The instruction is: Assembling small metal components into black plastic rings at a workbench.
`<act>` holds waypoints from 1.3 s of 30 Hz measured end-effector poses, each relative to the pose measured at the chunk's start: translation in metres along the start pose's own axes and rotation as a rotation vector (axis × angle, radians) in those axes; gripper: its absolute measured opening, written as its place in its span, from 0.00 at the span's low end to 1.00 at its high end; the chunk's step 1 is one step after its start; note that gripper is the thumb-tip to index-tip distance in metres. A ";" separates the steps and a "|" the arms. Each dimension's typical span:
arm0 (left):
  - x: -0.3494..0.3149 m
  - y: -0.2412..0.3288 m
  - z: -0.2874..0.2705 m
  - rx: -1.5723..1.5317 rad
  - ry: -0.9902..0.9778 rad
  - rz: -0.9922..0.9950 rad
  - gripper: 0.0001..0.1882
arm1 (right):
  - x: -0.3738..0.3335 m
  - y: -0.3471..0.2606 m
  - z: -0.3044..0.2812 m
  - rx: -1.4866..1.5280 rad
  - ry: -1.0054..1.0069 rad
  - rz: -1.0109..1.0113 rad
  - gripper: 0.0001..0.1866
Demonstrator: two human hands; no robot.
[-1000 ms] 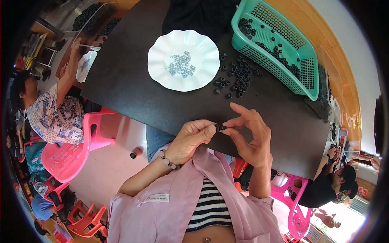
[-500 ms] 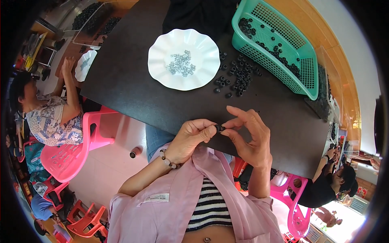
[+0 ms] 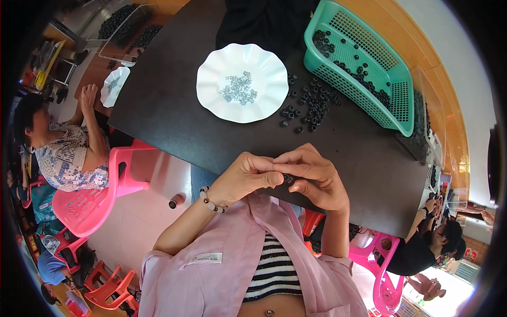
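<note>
Just in front of my body, at the near table edge, a small black round part (image 3: 288, 179) sits between my hands. My left hand (image 3: 247, 178) pinches it between thumb and fingers. From the other side, my right hand (image 3: 321, 180) closes on it, its index finger reaching over toward the left fingers and its thumb beside the part. The fingers partly hide the part. Beyond the hands lies a loose pile of similar black round parts (image 3: 317, 103). Left of that pile, a white wavy-rimmed plate (image 3: 211, 108) holds many tiny transparent pieces (image 3: 239, 89).
A green plastic basket (image 3: 364, 98) with more black parts stands at the far right. Black cloth (image 3: 264, 24) lies behind the plate on the dark table (image 3: 174, 113). Co-workers sit left and right; pink chairs (image 3: 84, 208) stand on the floor.
My right hand has moved left and its fingers have closed in over the black part, now meeting my left fingers. The view has shifted slightly.
</note>
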State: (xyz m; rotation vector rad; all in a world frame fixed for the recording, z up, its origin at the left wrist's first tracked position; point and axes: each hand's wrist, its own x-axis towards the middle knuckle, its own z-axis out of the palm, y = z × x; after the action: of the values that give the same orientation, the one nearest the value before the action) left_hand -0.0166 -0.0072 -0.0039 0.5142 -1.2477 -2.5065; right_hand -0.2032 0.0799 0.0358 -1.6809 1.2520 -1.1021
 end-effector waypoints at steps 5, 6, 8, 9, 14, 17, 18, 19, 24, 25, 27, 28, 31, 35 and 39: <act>-0.003 -0.007 -0.001 -0.014 0.007 0.008 0.19 | -0.003 0.005 0.008 0.084 0.096 0.038 0.18; -0.003 -0.008 0.000 -0.015 0.008 0.008 0.19 | -0.003 0.005 0.010 0.085 0.095 0.038 0.18; -0.003 -0.012 -0.001 -0.025 0.035 0.012 0.22 | -0.003 0.005 0.013 0.061 0.161 0.019 0.18; -0.004 -0.012 -0.001 -0.026 0.035 0.012 0.22 | -0.004 0.005 0.014 0.062 0.161 0.020 0.18; -0.006 -0.011 -0.005 -0.014 -0.005 -0.036 0.20 | -0.006 0.003 0.021 -0.050 0.221 0.002 0.17; -0.010 -0.005 0.003 -0.075 0.049 -0.065 0.19 | -0.006 0.001 0.024 -0.125 0.244 -0.029 0.17; -0.011 -0.006 0.003 -0.075 0.048 -0.065 0.19 | -0.007 0.001 0.026 -0.126 0.244 -0.029 0.17; -0.011 -0.007 0.004 -0.129 0.055 -0.077 0.18 | -0.008 0.001 0.028 -0.147 0.261 -0.019 0.15; -0.013 -0.010 0.002 -0.261 0.110 -0.145 0.17 | -0.007 -0.001 0.032 -0.243 0.291 -0.029 0.14; -0.013 -0.010 0.002 -0.277 0.116 -0.157 0.16 | -0.007 -0.002 0.032 -0.262 0.290 -0.026 0.14; -0.013 -0.009 0.003 -0.293 0.120 -0.170 0.16 | -0.008 -0.003 0.033 -0.282 0.289 -0.021 0.15; -0.013 -0.008 0.004 -0.296 0.125 -0.173 0.15 | -0.008 -0.002 0.033 -0.301 0.291 -0.032 0.15; -0.014 -0.007 0.005 -0.299 0.137 -0.178 0.14 | -0.008 -0.003 0.032 -0.334 0.289 -0.049 0.16; -0.014 -0.007 0.006 -0.292 0.153 -0.193 0.14 | -0.009 -0.004 0.033 -0.354 0.294 -0.057 0.16; -0.013 -0.008 0.011 -0.253 0.174 -0.177 0.15 | -0.011 -0.003 0.034 -0.348 0.320 -0.052 0.15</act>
State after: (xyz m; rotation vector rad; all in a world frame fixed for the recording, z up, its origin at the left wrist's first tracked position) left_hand -0.0105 0.0103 -0.0022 0.7890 -0.8400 -2.6452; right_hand -0.1720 0.0941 0.0243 -1.8472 1.6902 -1.2777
